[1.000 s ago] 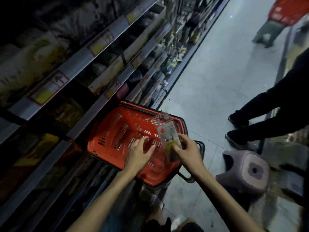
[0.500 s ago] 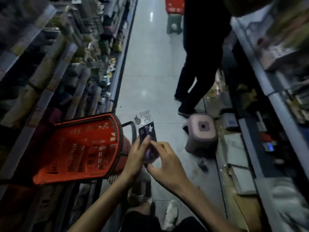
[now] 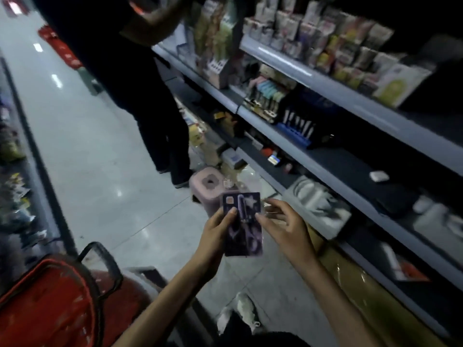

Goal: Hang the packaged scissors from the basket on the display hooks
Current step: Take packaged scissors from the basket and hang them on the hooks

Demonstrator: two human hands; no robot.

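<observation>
A packaged pair of scissors (image 3: pixel 244 221), a dark card with purple print, is held upright in front of me over the aisle floor. My left hand (image 3: pixel 215 231) grips its left edge, thumb laid across the card's front. My right hand (image 3: pixel 283 226) is at the card's right edge, thumb touching it and fingers spread loosely beyond it. The red basket (image 3: pixel 50 304) sits at the lower left, behind and left of both hands. No display hooks can be made out in the dim, blurred shelving.
Grey shelves (image 3: pixel 325 156) packed with goods run along the right. A person in dark clothes (image 3: pixel 140 96) stands in the aisle ahead, beside a pink stool (image 3: pixel 208 186). More shelving lines the left edge. My white shoe (image 3: pixel 245 311) shows below.
The view has swung from the basket and left shelves to the right-hand shelves. The scissors pack came out of the basket area, and my left hand joined the right on it.
</observation>
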